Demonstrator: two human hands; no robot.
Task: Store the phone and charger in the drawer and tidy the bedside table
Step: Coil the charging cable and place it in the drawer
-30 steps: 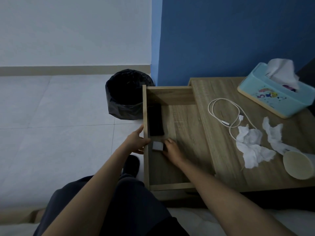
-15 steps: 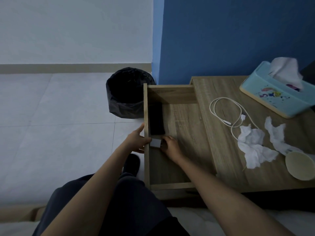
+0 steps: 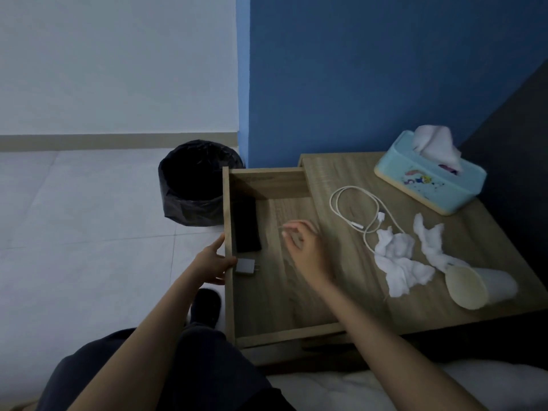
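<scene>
The wooden drawer (image 3: pixel 229 307) stands pulled out to the left of the bedside table (image 3: pixel 353 179). A black phone (image 3: pixel 246 225) lies flat along the drawer's left wall. Just below it rests the grey charger plug (image 3: pixel 246 266), prongs pointing right. My left hand (image 3: pixel 212 264) grips the drawer's left wall beside the plug. My right hand (image 3: pixel 304 244) hovers blurred over the drawer's middle, fingers apart and holding nothing. A coiled white cable (image 3: pixel 357 207) lies on the table top.
Two crumpled white tissues (image 3: pixel 397 259) and a tipped pale cup (image 3: pixel 471 287) lie on the table's right side. A light-blue tissue box (image 3: pixel 430 185) stands at the back. A black-lined bin (image 3: pixel 194 182) sits on the floor left of the drawer.
My right hand let go of the charger plug in the drawer and lifted up and to the right. The left hand stayed on the drawer wall.
</scene>
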